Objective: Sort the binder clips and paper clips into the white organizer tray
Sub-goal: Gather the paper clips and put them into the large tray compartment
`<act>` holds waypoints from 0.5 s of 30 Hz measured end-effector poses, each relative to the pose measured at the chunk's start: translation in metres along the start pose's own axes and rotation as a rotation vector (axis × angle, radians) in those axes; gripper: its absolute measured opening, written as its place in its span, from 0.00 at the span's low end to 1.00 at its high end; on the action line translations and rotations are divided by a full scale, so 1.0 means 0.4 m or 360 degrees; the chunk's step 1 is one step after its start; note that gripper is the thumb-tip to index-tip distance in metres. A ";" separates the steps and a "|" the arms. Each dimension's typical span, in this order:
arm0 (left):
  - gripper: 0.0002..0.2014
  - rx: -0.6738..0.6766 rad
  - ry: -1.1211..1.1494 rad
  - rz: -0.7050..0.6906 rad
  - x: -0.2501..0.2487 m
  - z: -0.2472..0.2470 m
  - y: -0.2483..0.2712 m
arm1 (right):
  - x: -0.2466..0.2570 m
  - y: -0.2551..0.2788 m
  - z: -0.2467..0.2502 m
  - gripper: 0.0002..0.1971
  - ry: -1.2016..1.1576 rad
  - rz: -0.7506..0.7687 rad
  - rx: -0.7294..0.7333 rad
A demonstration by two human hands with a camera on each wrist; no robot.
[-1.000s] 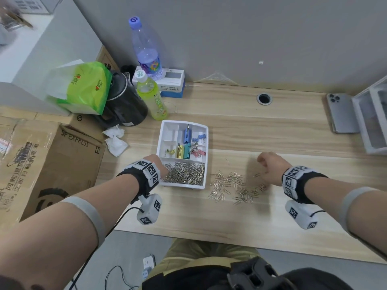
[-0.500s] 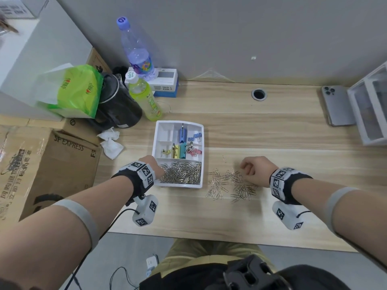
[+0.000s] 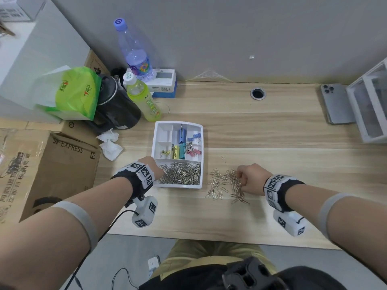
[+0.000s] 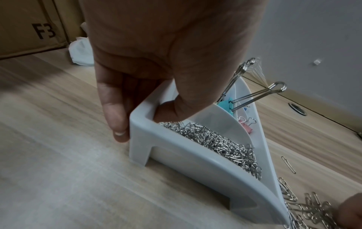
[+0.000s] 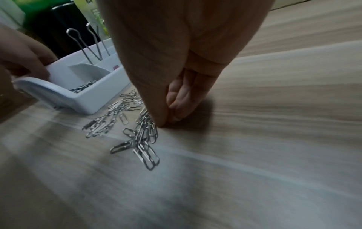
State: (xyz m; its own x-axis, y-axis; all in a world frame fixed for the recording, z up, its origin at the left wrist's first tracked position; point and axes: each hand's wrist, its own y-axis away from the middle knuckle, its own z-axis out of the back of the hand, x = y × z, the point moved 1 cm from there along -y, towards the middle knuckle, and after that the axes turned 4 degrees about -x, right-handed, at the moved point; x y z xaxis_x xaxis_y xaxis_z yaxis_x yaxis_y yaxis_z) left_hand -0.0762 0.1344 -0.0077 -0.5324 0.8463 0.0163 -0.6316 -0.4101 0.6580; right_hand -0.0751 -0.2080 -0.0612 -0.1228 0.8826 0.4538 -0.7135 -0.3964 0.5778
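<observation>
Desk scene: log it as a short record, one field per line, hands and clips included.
tray: white organizer tray on wooden desk
near compartment: heap of paper clips
rear compartments: coloured binder clips
left hand: grips tray's near-left corner
right hand: fingers bunched at loose paper clips
loose clips: on desk, right of tray

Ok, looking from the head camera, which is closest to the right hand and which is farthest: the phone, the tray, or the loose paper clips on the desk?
Measured from the right hand in the head view:
1. Loose paper clips: touching its fingers, on the desk just left of it.
2. White organizer tray: farther left, past the clips, gripped by the left hand.
3. Phone: far back on the right, near the wall.
</observation>
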 end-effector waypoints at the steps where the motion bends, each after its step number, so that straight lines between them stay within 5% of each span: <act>1: 0.07 0.0002 0.0001 -0.0001 0.000 0.001 0.000 | 0.012 -0.007 -0.006 0.15 -0.0032 0.0018 -0.0018; 5: 0.08 0.0008 -0.0015 -0.0003 -0.002 0.003 0.004 | 0.026 -0.014 0.012 0.21 -0.0073 0.0052 -0.0123; 11: 0.09 -0.0028 -0.0015 -0.0011 0.000 0.000 0.005 | 0.004 0.028 0.018 0.60 0.0285 0.0205 -0.0065; 15: 0.10 -0.0048 -0.0014 -0.0011 0.002 -0.004 0.003 | 0.016 0.024 -0.022 0.60 0.0286 0.0259 -0.0025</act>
State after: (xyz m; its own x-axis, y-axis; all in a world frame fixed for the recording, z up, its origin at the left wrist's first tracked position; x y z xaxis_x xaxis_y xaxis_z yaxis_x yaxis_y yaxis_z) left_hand -0.0782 0.1338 -0.0081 -0.5231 0.8521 0.0185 -0.6522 -0.4142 0.6349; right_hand -0.0887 -0.2039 -0.0588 -0.3565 0.8389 0.4113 -0.6848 -0.5341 0.4958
